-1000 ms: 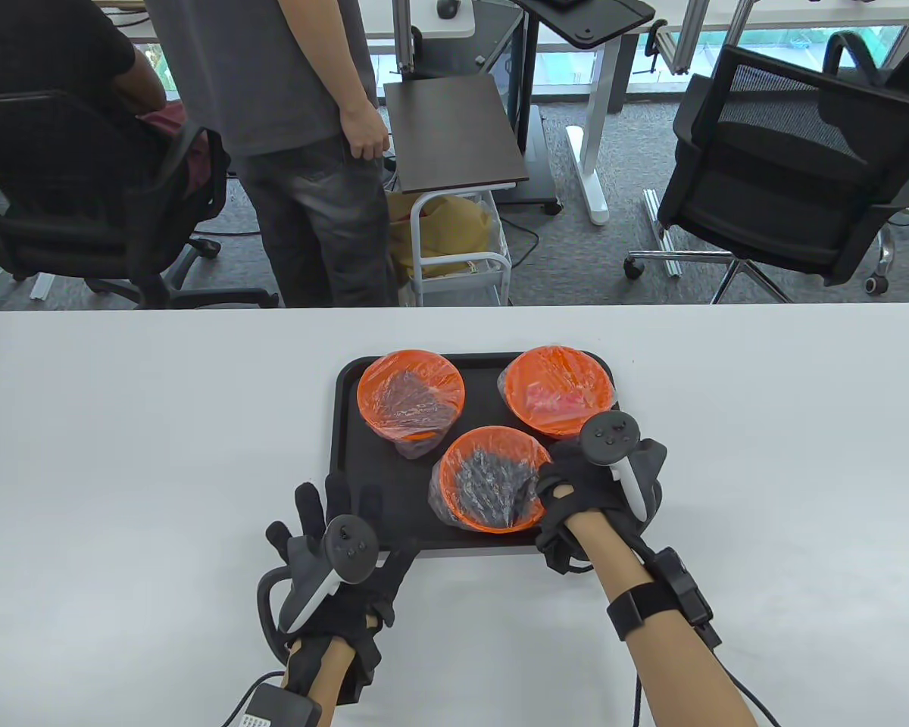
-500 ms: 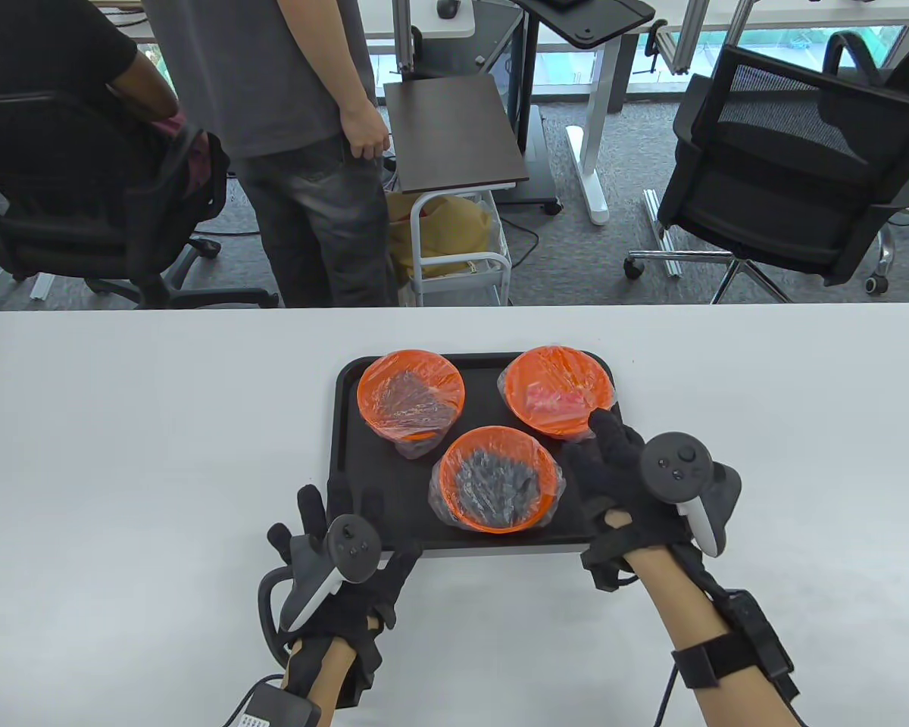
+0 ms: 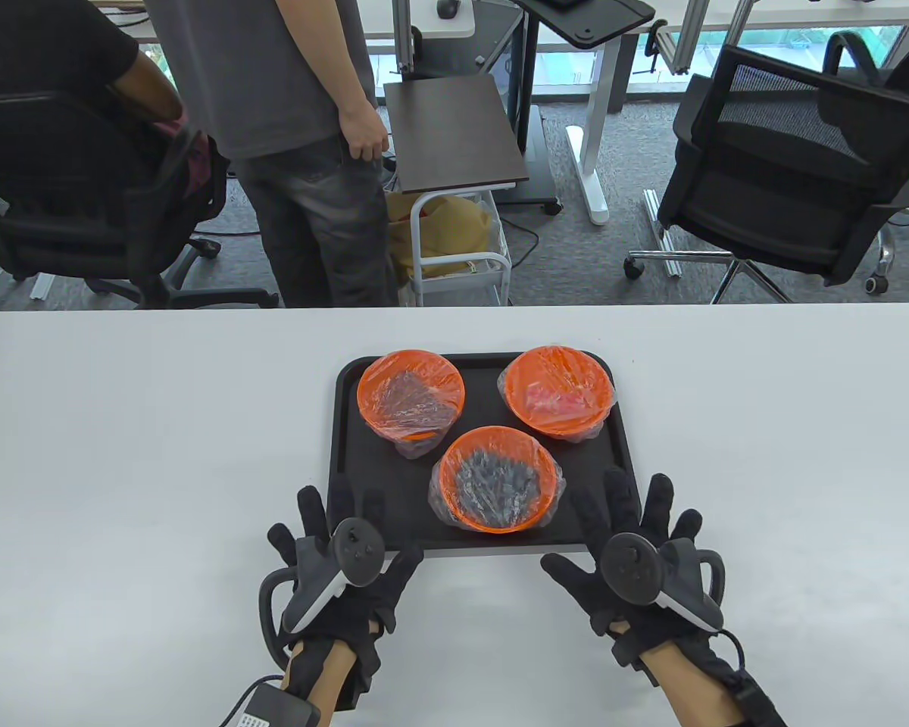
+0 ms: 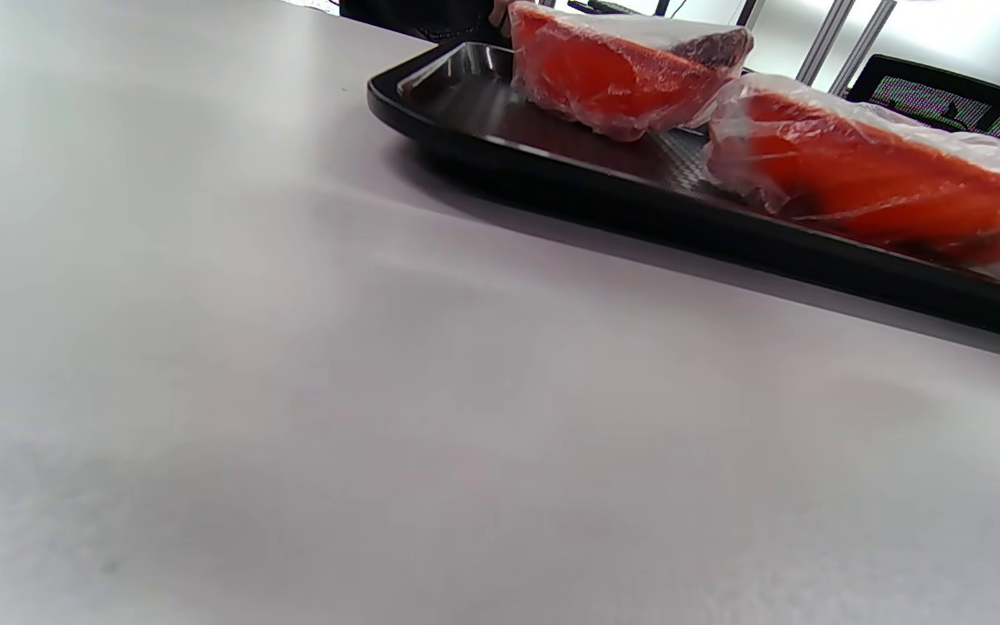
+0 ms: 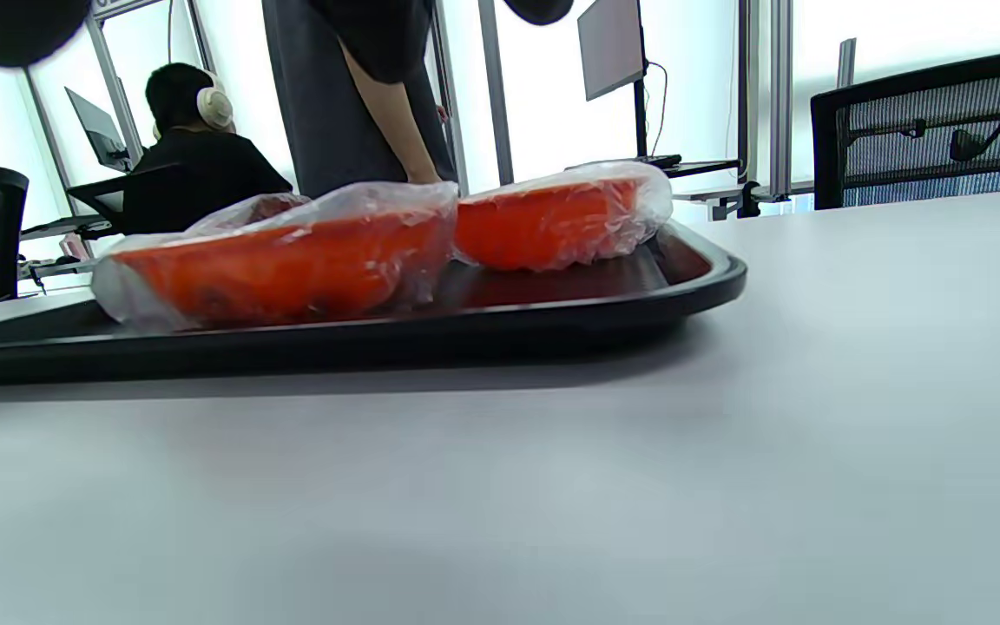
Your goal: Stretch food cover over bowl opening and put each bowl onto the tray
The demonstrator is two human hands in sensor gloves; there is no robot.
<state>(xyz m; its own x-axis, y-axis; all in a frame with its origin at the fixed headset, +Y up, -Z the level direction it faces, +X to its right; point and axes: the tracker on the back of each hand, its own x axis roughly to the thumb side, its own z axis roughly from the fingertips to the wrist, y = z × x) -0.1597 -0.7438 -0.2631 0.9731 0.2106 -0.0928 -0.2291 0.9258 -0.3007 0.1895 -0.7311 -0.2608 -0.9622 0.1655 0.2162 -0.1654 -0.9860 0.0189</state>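
Now all three covered bowls sit on the tray (image 3: 345, 454), the nearest bowl (image 3: 496, 478) just beyond my spread, empty fingers (image 3: 620, 491). My right hand (image 3: 636, 564) lies slightly nearer it than my left hand (image 3: 341, 556); both rest flat on the surface (image 3: 121, 454). Contents under the film stay unclear.

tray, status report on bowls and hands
Left hand and right hand open, flat on table. Three covered bowls on tray. Nothing in the way.
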